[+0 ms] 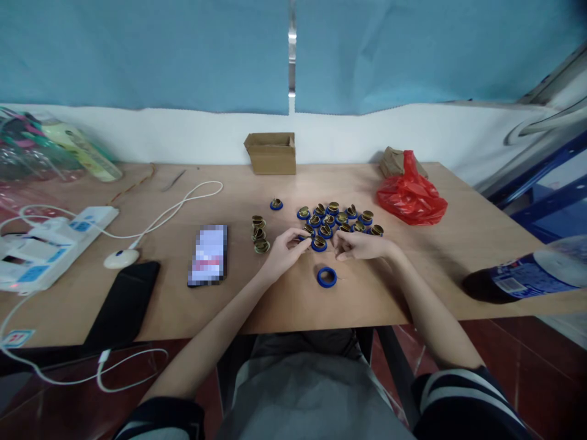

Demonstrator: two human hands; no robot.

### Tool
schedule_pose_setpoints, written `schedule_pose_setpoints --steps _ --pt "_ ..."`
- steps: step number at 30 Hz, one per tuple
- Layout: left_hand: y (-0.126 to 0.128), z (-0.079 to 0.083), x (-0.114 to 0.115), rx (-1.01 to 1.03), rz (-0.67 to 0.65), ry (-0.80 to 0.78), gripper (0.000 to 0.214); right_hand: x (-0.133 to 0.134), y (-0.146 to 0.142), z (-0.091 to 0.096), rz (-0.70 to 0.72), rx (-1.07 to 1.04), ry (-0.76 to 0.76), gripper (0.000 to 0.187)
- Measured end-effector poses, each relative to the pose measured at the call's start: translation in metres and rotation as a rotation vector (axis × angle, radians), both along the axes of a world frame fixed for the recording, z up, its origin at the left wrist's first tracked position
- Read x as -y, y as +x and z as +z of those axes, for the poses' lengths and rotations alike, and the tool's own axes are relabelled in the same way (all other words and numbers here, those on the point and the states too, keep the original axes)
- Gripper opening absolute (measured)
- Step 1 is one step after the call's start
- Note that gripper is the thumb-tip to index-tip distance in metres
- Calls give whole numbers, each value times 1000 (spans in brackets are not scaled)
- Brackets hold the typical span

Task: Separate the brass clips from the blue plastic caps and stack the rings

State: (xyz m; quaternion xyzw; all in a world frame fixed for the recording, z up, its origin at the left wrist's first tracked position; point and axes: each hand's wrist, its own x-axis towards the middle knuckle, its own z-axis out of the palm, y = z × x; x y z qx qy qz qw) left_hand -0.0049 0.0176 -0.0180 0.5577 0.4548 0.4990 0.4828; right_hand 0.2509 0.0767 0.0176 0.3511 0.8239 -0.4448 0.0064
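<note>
Small gold-coloured round metal pieces set in blue rings (333, 208) stand clustered in the middle of the table. My left hand (288, 249) is at the cluster's near left edge, thumb and forefinger closed together beside a blue-ringed gold piece (318, 243); what they pinch, if anything, is too small to make out. To the right of that same piece, my right hand (360, 245) has its fingers curled in, and their tips hide whatever they may hold. Nearer me lies a blue ring (327, 277) by itself. Several gold pieces without blue rings (259, 233) form a row left of my left hand.
A lone blue-ringed piece (276, 203) sits behind that row. On the left are a lit phone (208, 255), a black phone-like slab (123, 302) and a power strip (59, 247) with white cables. A cardboard box (274, 154), red bag (411, 194) and bottle (532, 272) stand around.
</note>
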Motion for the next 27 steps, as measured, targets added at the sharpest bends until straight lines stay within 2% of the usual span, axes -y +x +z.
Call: schedule_pose_setpoints --steps 7,11,22,27 --pt "0 1 0 6 2 -19 26 -1 1 -5 -7 52 63 29" --pt "-1 0 0 6 10 -7 26 -1 0 -6 16 66 109 20" --pt "0 -3 0 -21 4 6 25 2 -4 -4 101 -15 113 10" --pt "0 -4 -1 -19 15 2 26 4 -6 -1 99 -21 84 6"
